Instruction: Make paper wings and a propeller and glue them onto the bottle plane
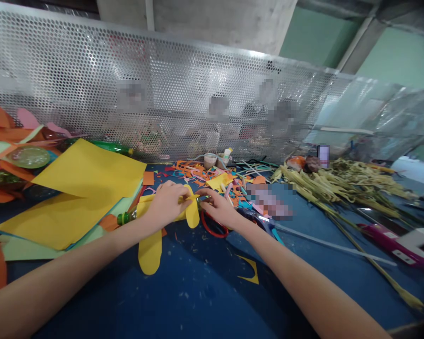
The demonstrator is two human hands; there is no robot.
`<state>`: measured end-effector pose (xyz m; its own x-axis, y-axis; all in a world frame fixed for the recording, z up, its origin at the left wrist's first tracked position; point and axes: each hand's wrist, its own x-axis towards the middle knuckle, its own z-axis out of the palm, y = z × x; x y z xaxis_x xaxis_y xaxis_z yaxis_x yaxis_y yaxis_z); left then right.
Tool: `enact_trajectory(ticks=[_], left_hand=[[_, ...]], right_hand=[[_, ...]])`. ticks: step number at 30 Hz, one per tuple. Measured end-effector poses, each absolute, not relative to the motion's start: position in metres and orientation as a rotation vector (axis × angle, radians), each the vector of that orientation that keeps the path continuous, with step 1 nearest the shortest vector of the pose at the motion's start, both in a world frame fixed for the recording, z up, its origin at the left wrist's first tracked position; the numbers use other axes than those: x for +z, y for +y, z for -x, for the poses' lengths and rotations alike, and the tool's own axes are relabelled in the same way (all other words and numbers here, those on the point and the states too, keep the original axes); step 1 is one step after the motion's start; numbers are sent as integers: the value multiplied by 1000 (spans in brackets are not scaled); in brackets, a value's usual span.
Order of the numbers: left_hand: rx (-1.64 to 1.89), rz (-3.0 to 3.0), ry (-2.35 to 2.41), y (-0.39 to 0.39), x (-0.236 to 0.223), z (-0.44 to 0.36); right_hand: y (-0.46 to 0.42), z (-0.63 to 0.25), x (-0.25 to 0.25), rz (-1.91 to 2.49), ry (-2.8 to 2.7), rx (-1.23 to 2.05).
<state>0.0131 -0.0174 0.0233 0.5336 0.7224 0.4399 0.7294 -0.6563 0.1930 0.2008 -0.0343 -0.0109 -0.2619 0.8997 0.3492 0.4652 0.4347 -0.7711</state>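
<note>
A plastic bottle with a green cap (124, 218) lies on its side under my hands, with a long yellow paper wing (150, 253) across it, rounded at its near end. At the other end stands a smaller rounded yellow paper strip (192, 214). My left hand (167, 200) is closed, thumb and fingers pinching this strip. My right hand (217, 207) has its fingers bent together against the end of the bottle by the strip; what is between its fingertips is hidden. Below the right wrist, the red handle of a pair of scissors (215, 230) shows.
Yellow paper sheets (92, 174) lie left, before orange paper-and-bottle pieces (28, 155). Paper scraps (198, 172) heap behind my hands. Dried husks (325, 181) and a magenta power strip (399, 247) lie right. A perforated metal partition (183, 84) stands behind, people beyond it.
</note>
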Motion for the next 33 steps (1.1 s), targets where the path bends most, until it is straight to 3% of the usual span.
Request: enact_trajectory(ticks=[14,19,25,33], left_hand=[[-735,2798,-1171,-27,22,-7],[-899,2802,-1153,-36,31,18],[-1399,2681,-1615,3,48,76],[-1708,2780,-2266,44,0,106]], right_hand=[[-36,-190,-15,1162,-1809,653],[-35,-190,-17,1153,-1803,678],[-34,-188,-19,1160,-1807,630],[-41,-187,-13,1213,-1973,256]])
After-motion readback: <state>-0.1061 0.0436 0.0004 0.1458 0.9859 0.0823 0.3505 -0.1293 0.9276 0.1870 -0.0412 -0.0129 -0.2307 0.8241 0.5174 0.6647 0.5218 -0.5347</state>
